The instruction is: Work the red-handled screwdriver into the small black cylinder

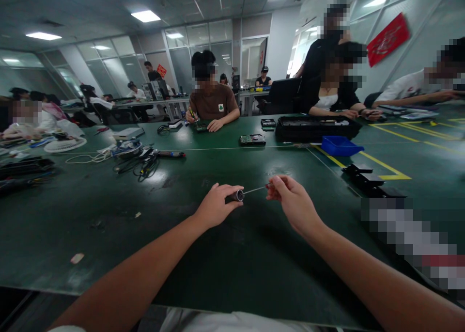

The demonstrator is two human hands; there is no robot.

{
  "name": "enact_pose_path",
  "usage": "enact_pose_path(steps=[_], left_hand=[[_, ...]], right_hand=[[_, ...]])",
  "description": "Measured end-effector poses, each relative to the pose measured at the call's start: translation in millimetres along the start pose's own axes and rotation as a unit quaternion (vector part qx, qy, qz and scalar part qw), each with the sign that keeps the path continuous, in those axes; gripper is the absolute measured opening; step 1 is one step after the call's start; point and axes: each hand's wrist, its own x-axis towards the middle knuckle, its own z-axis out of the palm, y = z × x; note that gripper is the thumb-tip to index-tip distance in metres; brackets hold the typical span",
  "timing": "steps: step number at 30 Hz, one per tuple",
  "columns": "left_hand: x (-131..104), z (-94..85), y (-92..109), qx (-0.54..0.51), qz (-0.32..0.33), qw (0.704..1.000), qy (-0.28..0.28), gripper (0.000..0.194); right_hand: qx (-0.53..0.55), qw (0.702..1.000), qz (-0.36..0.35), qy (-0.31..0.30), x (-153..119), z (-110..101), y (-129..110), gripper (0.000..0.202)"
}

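- Metal rod (255, 190), thin, pinched at its reddish end by thumb and fingers of right hand (296, 201); that hand is closed to a small grip, fingers curled.
- Left hand (214, 205) holds a dark cylinder (238, 195) between thumb and fingers, opened only as wide as the part; round light rim faces the right hand.
- Location: cylinder and rod are both held up over green tabletop (181, 269), in front of the wearer, between the two hands.
- Rod's far end meets the cylinder's open end; how deep it sits, can't tell.
- Best to keep rod in line with the cylinder's axis; a sideways lean would probably scrape the rim or bend the rod.
- Left grip should be firm on the outer wall, fingertips off the opening, so the rod has room.
- Right hand should work with light, small finger moves; reddish end is small, so a hard twist could slip.
- If it binds, ease off and re-line rather than force it.
- Forearms low and steady would help; tilting the open end slightly up toward the eyes should give a better view inside.
- Working low over the tabletop is safer, since a dropped small piece could roll.
- Nearby stuff: cable bundle (145, 166), blue tray (341, 147), circuit board (252, 139), all well apart from both hands.
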Motion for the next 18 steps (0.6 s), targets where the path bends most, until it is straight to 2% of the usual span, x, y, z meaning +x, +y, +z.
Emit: enact_pose_path(steps=[7,18], left_hand=[[-1,2.6,1,0.005,-0.011,1.0,-0.009,0.042],[-1,8.2,-1,0.044,-0.008,0.998,-0.036,0.044]], right_hand=[[-0.197,0.976,-0.093,-0.008,-9,-3,-11,0.029],[-0.271,0.95,-0.147,-0.052,-11,-3,-13,0.024]])
